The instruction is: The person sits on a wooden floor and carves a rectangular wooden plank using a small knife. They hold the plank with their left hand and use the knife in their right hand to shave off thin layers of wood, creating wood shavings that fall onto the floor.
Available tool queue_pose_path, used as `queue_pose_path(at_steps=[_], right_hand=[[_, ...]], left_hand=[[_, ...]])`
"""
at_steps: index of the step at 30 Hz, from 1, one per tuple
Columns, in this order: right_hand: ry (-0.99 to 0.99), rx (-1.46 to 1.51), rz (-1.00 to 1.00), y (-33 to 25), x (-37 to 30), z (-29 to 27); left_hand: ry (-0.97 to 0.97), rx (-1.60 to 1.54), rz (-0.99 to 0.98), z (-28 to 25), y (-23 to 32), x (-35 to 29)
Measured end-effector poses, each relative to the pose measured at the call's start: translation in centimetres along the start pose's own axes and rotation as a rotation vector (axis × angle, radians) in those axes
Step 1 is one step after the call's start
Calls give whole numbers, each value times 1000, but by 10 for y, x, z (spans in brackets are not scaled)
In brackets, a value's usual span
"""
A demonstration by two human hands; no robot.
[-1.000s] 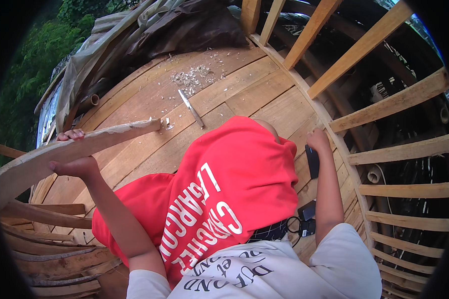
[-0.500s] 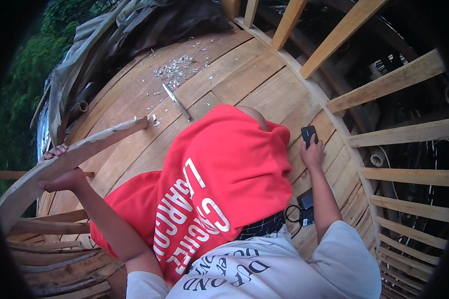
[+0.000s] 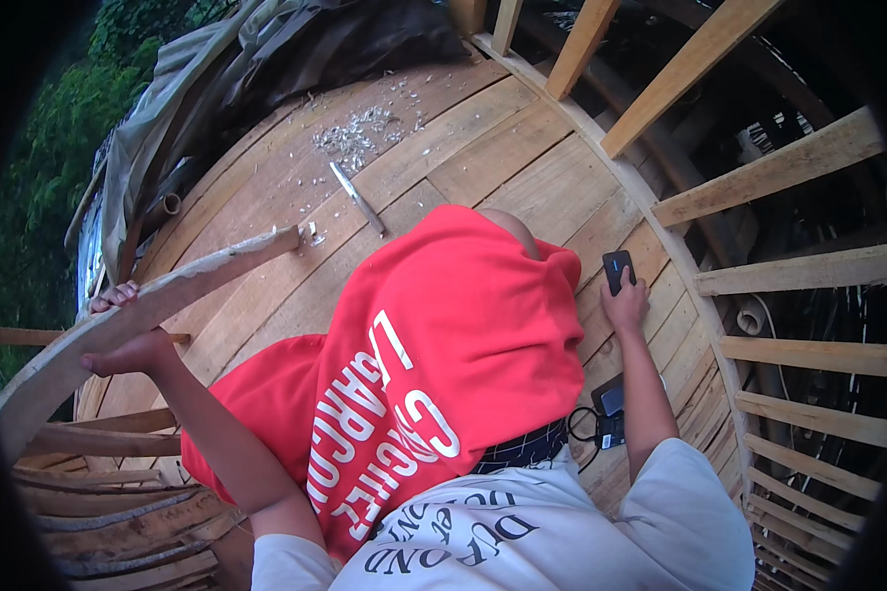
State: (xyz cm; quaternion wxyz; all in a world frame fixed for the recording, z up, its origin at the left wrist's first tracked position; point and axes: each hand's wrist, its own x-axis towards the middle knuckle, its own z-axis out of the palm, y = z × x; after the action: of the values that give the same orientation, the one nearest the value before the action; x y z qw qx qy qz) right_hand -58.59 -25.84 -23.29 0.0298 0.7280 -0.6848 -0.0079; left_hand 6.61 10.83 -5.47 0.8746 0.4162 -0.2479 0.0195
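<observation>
My left hand is wrapped around a curved wooden rail, fingers over the far edge and thumb on the near side. On the right, my right hand holds a black smartphone low over the plank floor, its screen mostly dark with a small lit patch. A red garment with white lettering covers my lap and bent legs, and a bare knee shows at its far edge. Beside my right forearm lies a dark device with a black cable, partly hidden by the arm.
A slim, pale-ended tool lies on the planks, near a scatter of whitish shavings. Slanted wooden slats line the right side, with dark gaps between them. Crumpled dark sheeting hangs at the far left, beside green foliage.
The whole view has shifted slightly, with things lying a little farther right. Both hands keep the same hold on the rail and the smartphone.
</observation>
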Motion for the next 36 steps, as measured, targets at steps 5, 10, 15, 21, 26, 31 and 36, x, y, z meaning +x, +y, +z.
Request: queue_pose_path(at_steps=[5, 10, 15, 21, 26, 31, 36], right_hand=[[87, 223, -236, 53, 21, 11], [-467, 1463, 194, 72, 41, -47], [-746, 1828, 17, 75, 38, -86], [-816, 1892, 5, 68, 37, -85], [-850, 1961, 1, 59, 35, -83], [-857, 1967, -25, 50, 36, -84], [-871, 1977, -40, 44, 32, -89]], left_hand=[[12, 15, 8, 8, -4, -2], [11, 37, 14, 3, 0, -2], [17, 19, 6, 6, 0, -1], [15, 19, 12, 8, 0, -2], [18, 16, 15, 4, -3, 0], [38, 64, 23, 5, 3, 1], [47, 84, 26, 8, -2, -1]])
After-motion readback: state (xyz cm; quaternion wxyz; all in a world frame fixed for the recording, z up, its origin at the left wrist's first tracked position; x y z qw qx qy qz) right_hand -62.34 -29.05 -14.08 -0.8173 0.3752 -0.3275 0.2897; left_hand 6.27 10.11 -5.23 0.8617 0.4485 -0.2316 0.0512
